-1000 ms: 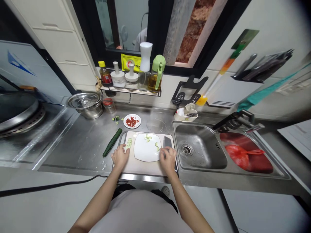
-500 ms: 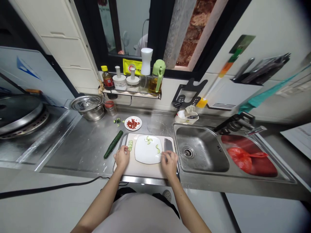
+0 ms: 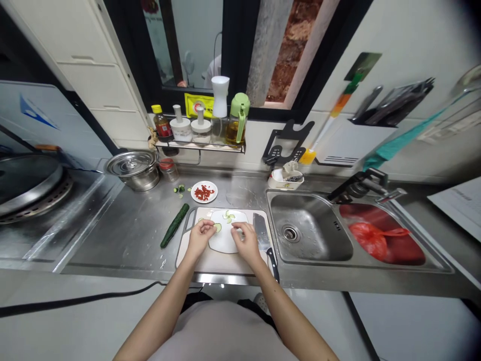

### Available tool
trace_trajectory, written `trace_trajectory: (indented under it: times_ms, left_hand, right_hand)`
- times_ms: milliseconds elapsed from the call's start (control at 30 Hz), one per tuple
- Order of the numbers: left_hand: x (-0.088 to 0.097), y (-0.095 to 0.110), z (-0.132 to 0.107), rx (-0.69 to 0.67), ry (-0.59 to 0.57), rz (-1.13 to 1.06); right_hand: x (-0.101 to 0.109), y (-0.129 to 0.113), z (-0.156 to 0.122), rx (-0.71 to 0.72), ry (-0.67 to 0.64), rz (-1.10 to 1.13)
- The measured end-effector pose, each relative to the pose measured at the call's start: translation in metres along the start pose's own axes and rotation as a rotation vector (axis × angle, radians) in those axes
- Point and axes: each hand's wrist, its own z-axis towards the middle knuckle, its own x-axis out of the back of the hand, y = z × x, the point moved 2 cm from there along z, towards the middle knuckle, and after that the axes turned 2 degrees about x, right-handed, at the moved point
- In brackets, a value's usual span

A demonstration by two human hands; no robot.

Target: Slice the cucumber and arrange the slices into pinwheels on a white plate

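Between the thumb and finger of my left hand (image 3: 201, 237) is a round cucumber slice (image 3: 217, 227), held above the left part of a white plate (image 3: 223, 244). My right hand (image 3: 246, 241) is over the plate's right side with thumb and fingertips close together; whatever they pinch, if anything, I cannot make out. Green cucumber pieces (image 3: 228, 216) form a small fan near the plate's far edge. The plate rests on a cutting board (image 3: 210, 265). A kitchen knife (image 3: 262, 228) lies along the board's right side, its black handle toward me.
Left of the board lies a cucumber (image 3: 175, 225). Behind it are a small plate (image 3: 204, 184) of red pieces, cucumber scraps (image 3: 182, 189) and a lidded steel pot (image 3: 134, 170). A sink (image 3: 311, 255) is on the right; a condiment rack (image 3: 203, 146) hangs behind.
My left hand has moved from the board's left side to over the plate, bringing a cucumber slice. My right hand has shifted left, inward over the plate, uncovering the knife handle.
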Motion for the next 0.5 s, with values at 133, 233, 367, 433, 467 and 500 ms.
trace_trajectory:
  times_ms: [133, 233, 367, 433, 467, 500]
  left_hand:
    - [-0.01, 0.022, -0.006, -0.116, -0.058, -0.013]
    - [-0.015, 0.031, -0.01, -0.157, -0.074, -0.036]
    - [-0.014, 0.035, -0.016, -0.06, -0.031, -0.115]
    - [-0.013, 0.035, -0.019, 0.06, -0.064, -0.175]
    - [-0.013, 0.036, -0.02, 0.124, -0.103, -0.208]
    - [-0.014, 0.037, -0.021, 0.184, -0.143, -0.242]
  right_hand:
    - [-0.007, -0.013, 0.014, -0.043, -0.112, 0.18]
    - [-0.006, -0.017, 0.019, -0.015, -0.123, 0.195]
    - [0.005, -0.024, 0.019, 0.101, -0.033, 0.136]
    - [0.012, -0.028, 0.018, 0.186, 0.024, 0.093]
    - [0.014, -0.03, 0.017, 0.229, 0.045, 0.071]
    - [0.017, -0.032, 0.016, 0.269, 0.059, 0.051]
